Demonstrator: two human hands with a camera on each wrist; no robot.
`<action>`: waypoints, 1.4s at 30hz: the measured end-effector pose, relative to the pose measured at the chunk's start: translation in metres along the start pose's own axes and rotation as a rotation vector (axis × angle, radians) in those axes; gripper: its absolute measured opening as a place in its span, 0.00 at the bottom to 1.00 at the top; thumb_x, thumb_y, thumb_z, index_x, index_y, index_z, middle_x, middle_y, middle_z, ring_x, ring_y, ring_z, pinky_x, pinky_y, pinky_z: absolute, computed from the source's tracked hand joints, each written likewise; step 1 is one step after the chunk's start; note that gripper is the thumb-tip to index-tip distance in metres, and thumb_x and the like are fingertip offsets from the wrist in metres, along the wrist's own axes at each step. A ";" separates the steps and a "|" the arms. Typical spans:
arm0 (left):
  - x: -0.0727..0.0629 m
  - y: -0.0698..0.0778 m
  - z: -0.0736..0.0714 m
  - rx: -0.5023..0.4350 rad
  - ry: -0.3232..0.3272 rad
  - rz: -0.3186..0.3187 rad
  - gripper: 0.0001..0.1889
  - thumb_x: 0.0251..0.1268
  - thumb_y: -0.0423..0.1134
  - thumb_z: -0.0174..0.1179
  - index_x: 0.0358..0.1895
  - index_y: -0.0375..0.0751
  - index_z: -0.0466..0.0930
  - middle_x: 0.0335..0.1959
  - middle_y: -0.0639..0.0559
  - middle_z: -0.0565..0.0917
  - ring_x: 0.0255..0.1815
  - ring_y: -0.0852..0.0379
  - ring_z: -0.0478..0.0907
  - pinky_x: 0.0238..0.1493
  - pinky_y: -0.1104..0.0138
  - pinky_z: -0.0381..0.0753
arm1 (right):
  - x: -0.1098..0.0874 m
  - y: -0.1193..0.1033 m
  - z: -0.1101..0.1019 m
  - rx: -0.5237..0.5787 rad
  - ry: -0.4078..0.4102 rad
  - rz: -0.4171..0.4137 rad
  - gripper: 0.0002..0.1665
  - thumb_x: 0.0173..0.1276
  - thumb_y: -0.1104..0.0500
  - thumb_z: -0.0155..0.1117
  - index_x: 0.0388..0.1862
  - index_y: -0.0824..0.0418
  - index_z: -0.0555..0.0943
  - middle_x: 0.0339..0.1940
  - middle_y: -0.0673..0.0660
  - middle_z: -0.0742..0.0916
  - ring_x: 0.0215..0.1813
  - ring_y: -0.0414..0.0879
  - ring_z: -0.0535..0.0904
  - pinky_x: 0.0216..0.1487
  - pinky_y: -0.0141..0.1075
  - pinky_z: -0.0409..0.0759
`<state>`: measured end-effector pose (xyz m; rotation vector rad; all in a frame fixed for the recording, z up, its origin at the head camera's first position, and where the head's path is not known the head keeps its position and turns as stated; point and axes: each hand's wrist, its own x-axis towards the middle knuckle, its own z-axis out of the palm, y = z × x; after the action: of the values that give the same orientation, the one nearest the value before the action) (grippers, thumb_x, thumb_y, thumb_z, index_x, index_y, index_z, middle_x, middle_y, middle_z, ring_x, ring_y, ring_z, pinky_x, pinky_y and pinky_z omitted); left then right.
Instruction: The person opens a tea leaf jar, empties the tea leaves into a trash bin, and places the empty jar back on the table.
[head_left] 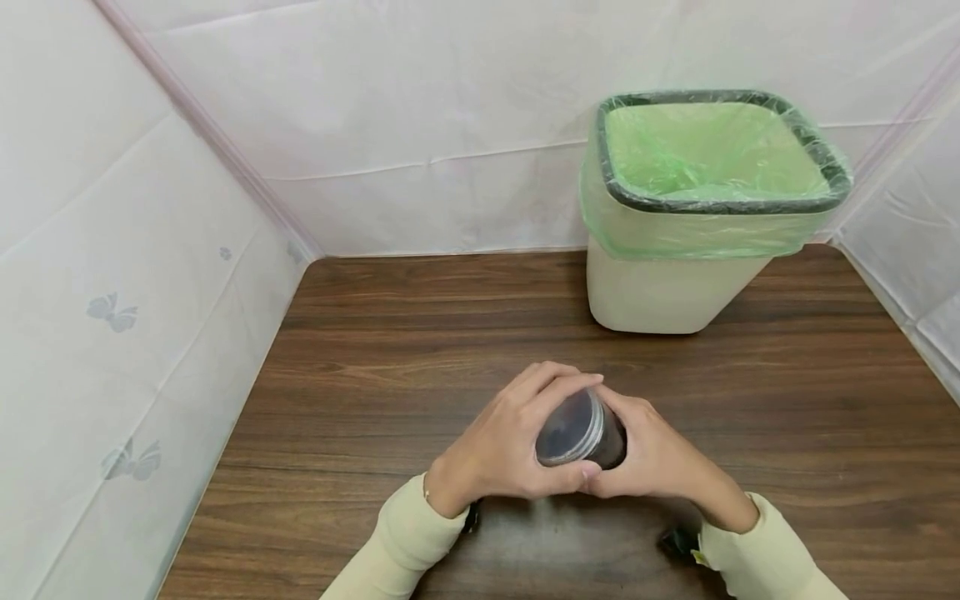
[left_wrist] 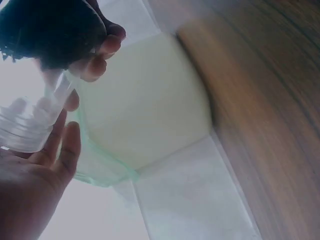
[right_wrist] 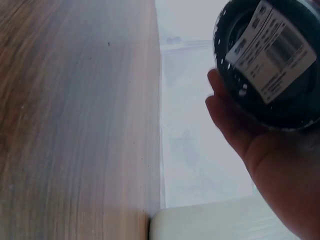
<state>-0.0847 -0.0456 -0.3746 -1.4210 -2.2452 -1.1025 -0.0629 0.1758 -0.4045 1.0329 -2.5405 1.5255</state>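
A clear plastic jar (head_left: 567, 429) with dark contents is held tilted above the table, its lid end toward the left. My left hand (head_left: 517, 433) grips the lid end, fingers over the top and thumb below. Around the base end curls my right hand (head_left: 660, 454). In the left wrist view the dark, loose-looking contents (left_wrist: 52, 32) fill the far part of the jar, and the part near the lid is see-through. A white barcode label (right_wrist: 272, 52) is stuck on the jar's bottom in the right wrist view.
A cream waste bin (head_left: 652, 287) with a dark rim and a green bag liner (head_left: 712, 150) stands at the back right of the wooden table (head_left: 390, 350). Small dark items (head_left: 678, 542) lie by the right sleeve, partly hidden. White sheeting (head_left: 420, 100) walls the table's back and sides.
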 end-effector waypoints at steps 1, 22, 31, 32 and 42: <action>0.001 0.001 -0.001 -0.018 -0.003 0.025 0.38 0.58 0.59 0.65 0.70 0.44 0.71 0.61 0.51 0.75 0.63 0.58 0.71 0.65 0.69 0.70 | 0.000 -0.001 -0.001 0.024 -0.017 0.002 0.41 0.46 0.53 0.81 0.62 0.51 0.75 0.45 0.46 0.84 0.42 0.41 0.82 0.41 0.38 0.82; 0.019 0.022 -0.002 -0.100 0.144 0.275 0.21 0.51 0.45 0.68 0.48 0.40 0.83 0.49 0.49 0.82 0.52 0.58 0.77 0.57 0.69 0.75 | 0.005 0.002 -0.006 0.385 -0.248 -0.240 0.33 0.50 0.56 0.68 0.58 0.60 0.75 0.45 0.54 0.85 0.41 0.46 0.83 0.40 0.40 0.84; 0.018 0.022 0.002 -0.041 0.174 0.208 0.18 0.53 0.45 0.66 0.46 0.41 0.84 0.46 0.51 0.82 0.49 0.60 0.77 0.56 0.70 0.76 | 0.004 0.002 -0.004 0.348 -0.199 -0.207 0.31 0.54 0.53 0.68 0.58 0.60 0.75 0.44 0.54 0.85 0.40 0.46 0.83 0.38 0.40 0.85; 0.018 0.022 0.002 -0.034 0.174 0.198 0.18 0.54 0.45 0.65 0.46 0.41 0.84 0.46 0.51 0.81 0.49 0.60 0.77 0.56 0.70 0.76 | 0.004 0.002 -0.004 0.344 -0.192 -0.205 0.31 0.53 0.54 0.68 0.58 0.59 0.75 0.43 0.54 0.85 0.39 0.45 0.83 0.37 0.40 0.85; 0.014 0.023 0.012 0.084 0.280 -0.085 0.17 0.59 0.47 0.61 0.48 0.41 0.82 0.45 0.51 0.80 0.47 0.56 0.77 0.51 0.69 0.78 | 0.008 -0.010 -0.004 0.029 0.000 -0.034 0.48 0.40 0.63 0.78 0.65 0.50 0.73 0.46 0.48 0.84 0.39 0.42 0.82 0.36 0.38 0.84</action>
<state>-0.0697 -0.0218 -0.3639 -1.0733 -2.1394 -1.1390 -0.0653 0.1715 -0.3921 1.0732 -2.4941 1.5591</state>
